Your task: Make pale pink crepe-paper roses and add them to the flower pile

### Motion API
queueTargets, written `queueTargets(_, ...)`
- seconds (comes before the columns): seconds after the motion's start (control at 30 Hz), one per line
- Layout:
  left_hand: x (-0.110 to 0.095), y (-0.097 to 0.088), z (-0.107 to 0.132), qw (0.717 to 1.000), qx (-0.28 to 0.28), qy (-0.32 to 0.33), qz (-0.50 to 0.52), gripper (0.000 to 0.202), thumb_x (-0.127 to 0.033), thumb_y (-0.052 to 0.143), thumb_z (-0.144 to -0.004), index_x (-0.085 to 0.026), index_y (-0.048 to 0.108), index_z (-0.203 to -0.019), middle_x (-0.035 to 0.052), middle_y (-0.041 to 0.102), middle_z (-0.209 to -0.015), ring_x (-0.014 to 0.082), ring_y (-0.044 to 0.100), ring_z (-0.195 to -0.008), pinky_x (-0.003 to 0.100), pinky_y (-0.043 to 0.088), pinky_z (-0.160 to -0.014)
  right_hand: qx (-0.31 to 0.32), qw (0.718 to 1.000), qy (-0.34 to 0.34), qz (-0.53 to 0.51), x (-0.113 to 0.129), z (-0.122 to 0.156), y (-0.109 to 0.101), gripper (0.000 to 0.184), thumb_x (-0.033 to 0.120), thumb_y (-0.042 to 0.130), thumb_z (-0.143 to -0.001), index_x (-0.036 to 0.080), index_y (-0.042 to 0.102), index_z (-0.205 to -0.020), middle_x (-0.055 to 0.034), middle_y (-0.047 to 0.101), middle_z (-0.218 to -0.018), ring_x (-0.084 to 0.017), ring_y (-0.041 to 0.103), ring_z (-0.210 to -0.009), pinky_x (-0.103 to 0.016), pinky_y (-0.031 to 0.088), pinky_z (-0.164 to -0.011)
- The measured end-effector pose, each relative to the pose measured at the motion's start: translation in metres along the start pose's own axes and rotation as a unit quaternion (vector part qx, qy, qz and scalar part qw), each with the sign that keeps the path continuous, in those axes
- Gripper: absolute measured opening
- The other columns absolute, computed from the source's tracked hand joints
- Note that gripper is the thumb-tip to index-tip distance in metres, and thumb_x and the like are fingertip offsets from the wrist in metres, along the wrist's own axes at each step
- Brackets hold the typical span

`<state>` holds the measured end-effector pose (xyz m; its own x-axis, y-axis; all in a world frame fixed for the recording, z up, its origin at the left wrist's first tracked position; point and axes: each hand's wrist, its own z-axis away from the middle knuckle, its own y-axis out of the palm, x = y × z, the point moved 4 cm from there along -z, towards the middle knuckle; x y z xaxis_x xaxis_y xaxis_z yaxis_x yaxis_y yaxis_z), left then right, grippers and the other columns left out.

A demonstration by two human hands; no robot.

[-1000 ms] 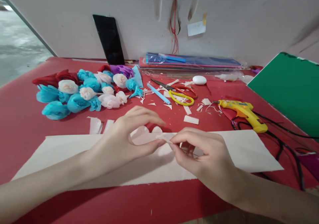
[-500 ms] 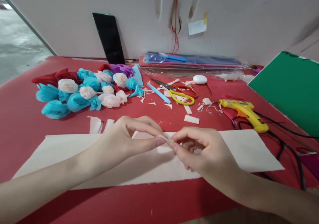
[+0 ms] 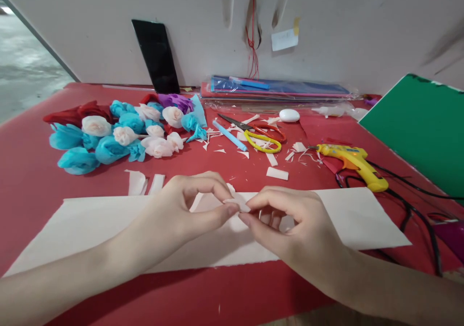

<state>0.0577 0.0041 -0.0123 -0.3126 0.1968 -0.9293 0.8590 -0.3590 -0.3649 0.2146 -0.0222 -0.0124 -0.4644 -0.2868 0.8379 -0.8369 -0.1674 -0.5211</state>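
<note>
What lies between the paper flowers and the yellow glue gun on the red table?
In the head view, a light-blue stick, scissors and pale paper scraps lie between the paper flowers and the yellow glue gun.

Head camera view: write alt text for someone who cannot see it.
A person's left hand and right hand each have a grip on a small pale paper piece over a long pale sheet on a red table. Beyond them lie blue, pale and red paper flowers, scissors and a yellow glue gun.
</note>
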Motion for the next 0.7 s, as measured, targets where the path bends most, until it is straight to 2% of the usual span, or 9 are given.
queueTargets(0.1, -0.0036, 0.002, 0.0022, 1.0, 0.003, -0.002, -0.003, 0.02, -0.024, 0.06, -0.077, -0.023, 0.064, -0.058, -0.0038, 0.066, -0.062, 0.0139, 0.064, -0.061, 0.021, 0.049, -0.056, -0.012, 0.998, -0.044, 0.032, 0.0039, 0.0022, -0.0014, 0.011, 0.017, 0.065, -0.079, 0.018, 0.061, -0.069, 0.0049, 0.056, -0.059, -0.005, 0.049, -0.051, -0.014, 0.038, -0.049)
queueTargets(0.2, -0.005, 0.002, 0.0043, 1.0, 0.002, -0.005, -0.006, 0.021, -0.026, 0.059, -0.079, -0.023, 0.062, -0.058, -0.0036, 0.065, -0.062, 0.0144, 0.063, -0.062, 0.021, 0.049, -0.056, -0.018, 0.998, -0.05, 0.034, 0.006, 0.0028, -0.0027, 0.011, 0.016, 0.065, -0.079, 0.018, 0.06, -0.069, 0.0051, 0.056, -0.059, -0.005, 0.049, -0.051, -0.015, 0.039, -0.049)
queueTargets(0.5, -0.003, 0.0024, 0.0039, 1.0, -0.01, 0.006, 0.02, 0.023, -0.028, 0.057, -0.082, -0.023, 0.063, -0.06, -0.0022, 0.064, -0.066, 0.0146, 0.063, -0.065, 0.023, 0.049, -0.059, 0.018, 0.993, 0.058, -0.097, 0.0017, -0.0014, -0.0004, 0.011, 0.016, 0.064, -0.078, 0.017, 0.061, -0.068, 0.0066, 0.055, -0.056, -0.003, 0.043, -0.045, -0.014, 0.033, -0.041)
queueTargets(0.7, -0.0016, 0.003, 0.0049, 0.999, -0.012, 0.01, 0.032, 0.024, -0.028, 0.056, -0.084, -0.024, 0.062, -0.061, -0.0037, 0.062, -0.066, 0.0136, 0.061, -0.065, 0.023, 0.048, -0.06, 0.05, 0.98, 0.108, -0.16, -0.0016, 0.0008, 0.0031, 0.011, 0.02, 0.062, -0.082, 0.017, 0.061, -0.071, 0.0059, 0.055, -0.058, -0.004, 0.047, -0.046, -0.013, 0.038, -0.042)
